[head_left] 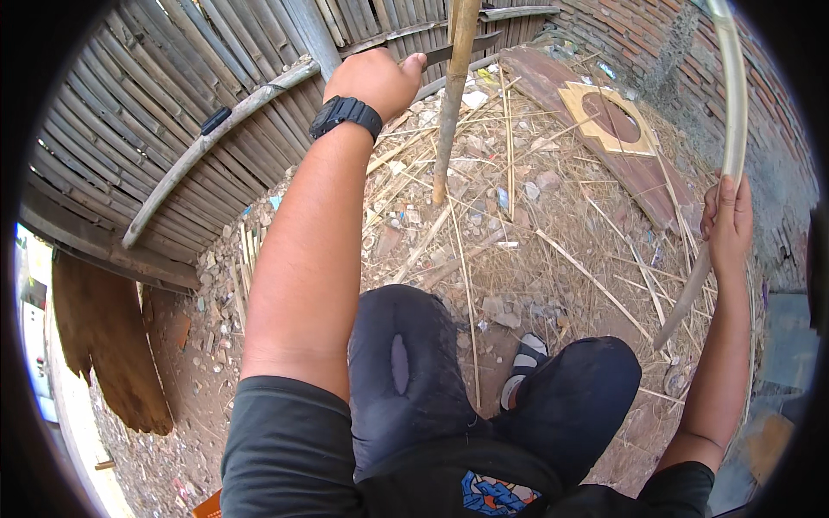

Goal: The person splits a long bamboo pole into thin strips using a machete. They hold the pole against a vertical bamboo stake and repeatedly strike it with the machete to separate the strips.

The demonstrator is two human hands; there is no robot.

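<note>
My left hand [376,82], with a black watch [345,117] on the wrist, is closed in a fist round a knife's handle. The dark knife blade [486,41] points right and crosses the upper part of an upright bamboo pole [450,112]. It seems to pass behind the pole; whether it cuts in cannot be made out. The pole's lower end rests on the littered ground. On the right, my right hand [732,216] has its fingers wrapped round a long, pale bamboo piece [733,112]. That piece runs from the top edge down to a slanting lower end.
A woven bamboo wall [207,69] stands at the left and back, a brick wall [734,78] at the right. A brown board [639,168] with a round hole lies at back right. Thin bamboo strips [596,281] and rubble cover the ground around my bent knees.
</note>
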